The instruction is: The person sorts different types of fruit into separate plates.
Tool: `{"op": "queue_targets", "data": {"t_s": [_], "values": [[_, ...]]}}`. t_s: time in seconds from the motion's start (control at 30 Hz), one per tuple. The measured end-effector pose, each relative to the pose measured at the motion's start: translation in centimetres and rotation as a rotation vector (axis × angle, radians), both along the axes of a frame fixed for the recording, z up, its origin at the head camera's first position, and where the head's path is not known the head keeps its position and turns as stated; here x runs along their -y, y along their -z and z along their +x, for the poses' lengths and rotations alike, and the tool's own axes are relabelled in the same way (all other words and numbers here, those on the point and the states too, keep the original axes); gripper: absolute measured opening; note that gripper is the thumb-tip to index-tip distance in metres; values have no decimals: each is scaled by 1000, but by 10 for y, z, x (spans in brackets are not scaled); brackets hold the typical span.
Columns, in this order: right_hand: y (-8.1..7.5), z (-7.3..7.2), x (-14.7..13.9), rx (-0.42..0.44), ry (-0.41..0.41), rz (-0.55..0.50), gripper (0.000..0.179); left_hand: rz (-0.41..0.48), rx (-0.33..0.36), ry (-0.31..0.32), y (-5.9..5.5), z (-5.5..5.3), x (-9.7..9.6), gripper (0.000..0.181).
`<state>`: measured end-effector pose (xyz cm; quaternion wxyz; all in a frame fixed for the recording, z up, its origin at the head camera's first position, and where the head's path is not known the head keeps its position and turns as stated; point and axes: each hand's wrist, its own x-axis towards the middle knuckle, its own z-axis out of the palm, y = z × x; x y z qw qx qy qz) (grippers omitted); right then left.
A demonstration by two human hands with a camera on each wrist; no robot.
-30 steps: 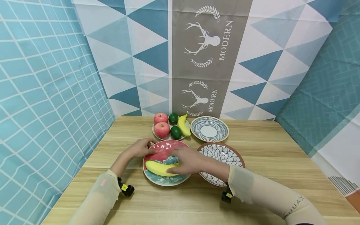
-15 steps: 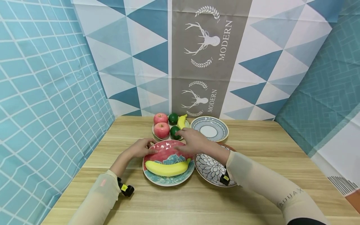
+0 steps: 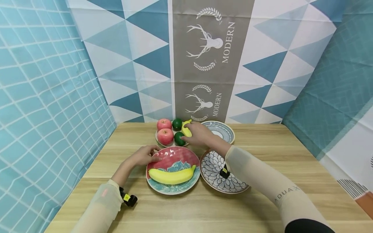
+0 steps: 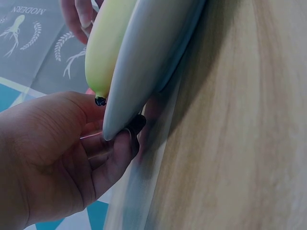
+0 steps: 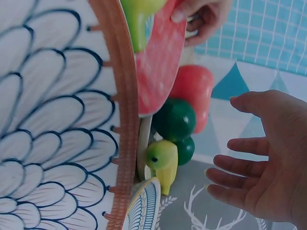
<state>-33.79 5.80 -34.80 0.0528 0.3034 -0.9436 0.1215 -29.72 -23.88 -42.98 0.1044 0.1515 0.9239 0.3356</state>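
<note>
My left hand (image 3: pixel 143 156) pinches the left rim of a red and teal plate (image 3: pixel 172 155), thumb on top and fingers curled beneath the edge in the left wrist view. On that plate lies a banana (image 3: pixel 172 176). My right hand (image 3: pixel 198 133) is above the back plate of fruit, close to a second banana (image 3: pixel 186 128) that it partly covers in the head view. Its fingers are spread in the right wrist view, holding nothing and apart from that banana (image 5: pixel 163 165). Beside it sit two dark green round fruits (image 3: pixel 179 138) and two red apples (image 3: pixel 165 136).
A plate with a petal pattern and brown rim (image 3: pixel 215 181) stands right of the red and teal plate, under my right forearm. Behind it is a blue-lined plate (image 3: pixel 230 133), partly hidden by my right hand. Patterned cloth walls (image 3: pixel 259 64) enclose the wooden table (image 3: pixel 180 213).
My right hand has left the banana on the red and teal plate and moved back to the fruit plate. The left hand stays on the rim. The head view has shifted slightly.
</note>
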Motion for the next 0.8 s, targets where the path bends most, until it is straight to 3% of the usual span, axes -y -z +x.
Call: {"op": "queue_targets", "data": {"t_s": [0.33, 0.67, 0.8], "values": [[5, -39, 9, 36, 68, -4, 60, 11, -10, 1, 3, 2, 3, 35], [9, -55, 18, 92, 157, -17, 57, 14, -6, 9, 4, -3, 3, 34], [18, -63, 23, 102, 167, -36, 54, 4, -13, 13, 2, -1, 3, 35]]}}
